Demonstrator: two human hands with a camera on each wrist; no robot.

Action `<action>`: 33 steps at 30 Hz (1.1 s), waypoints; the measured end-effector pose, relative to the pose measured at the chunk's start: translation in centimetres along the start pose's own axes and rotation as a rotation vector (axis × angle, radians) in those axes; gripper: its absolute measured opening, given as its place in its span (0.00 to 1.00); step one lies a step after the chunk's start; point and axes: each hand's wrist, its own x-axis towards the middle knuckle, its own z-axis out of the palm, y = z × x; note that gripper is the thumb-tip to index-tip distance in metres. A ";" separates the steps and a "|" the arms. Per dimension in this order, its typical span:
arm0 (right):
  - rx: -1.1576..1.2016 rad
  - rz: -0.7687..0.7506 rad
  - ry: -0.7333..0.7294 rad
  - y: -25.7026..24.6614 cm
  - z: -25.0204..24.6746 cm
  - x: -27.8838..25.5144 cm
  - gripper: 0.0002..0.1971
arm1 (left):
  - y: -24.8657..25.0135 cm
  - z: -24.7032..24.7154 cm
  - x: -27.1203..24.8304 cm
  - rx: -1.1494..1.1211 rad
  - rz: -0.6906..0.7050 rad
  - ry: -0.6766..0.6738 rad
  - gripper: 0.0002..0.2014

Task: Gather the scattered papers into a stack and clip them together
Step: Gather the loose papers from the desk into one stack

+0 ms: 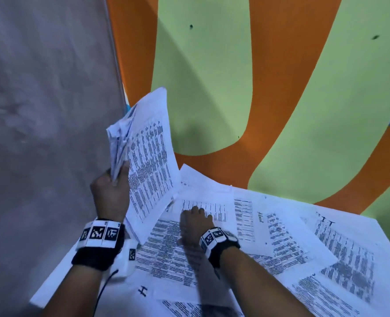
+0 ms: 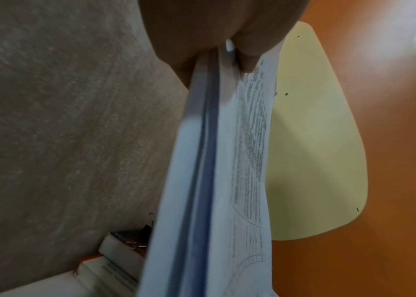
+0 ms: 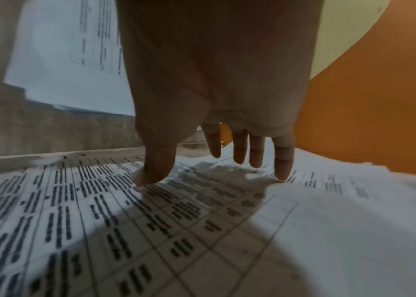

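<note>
The left hand (image 1: 110, 191) grips the gathered stack (image 1: 143, 156) upright at the surface's left edge. The right hand (image 1: 196, 221), fingers straight, presses the next sheet (image 1: 166, 248) (directly beneath it), nearer than the left.

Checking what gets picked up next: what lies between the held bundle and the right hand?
Head view: only printed sheets on the table, between bundle and right hand.

left hand (image 1: 110, 193) raised, fingers clenched; right hand (image 1: 196, 221) lowered, fingers straight
</note>
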 end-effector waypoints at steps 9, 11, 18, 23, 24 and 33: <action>0.149 0.009 -0.010 0.1 -1.4 1.6 0.01 | -0.7 -0.7 1.5 0.011 -0.027 0.073 0.14; 0.216 0.055 0.040 1.9 -2.3 0.4 0.08 | -0.9 -0.8 2.0 0.001 -0.027 0.110 0.15; 0.544 0.500 0.171 11.3 -3.7 -5.1 0.21 | -1.1 -1.0 3.1 0.016 0.000 0.173 0.14; 0.558 0.547 0.117 10.1 -0.5 -5.3 0.19 | -2.0 -0.5 2.2 0.030 -0.019 0.114 0.16; 0.548 0.553 0.111 9.6 0.1 -5.2 0.20 | -2.0 -0.4 2.0 0.029 -0.015 0.108 0.17; 0.631 0.448 0.170 11.7 -2.3 -7.4 0.10 | -2.6 -1.6 0.8 0.024 -0.001 0.069 0.19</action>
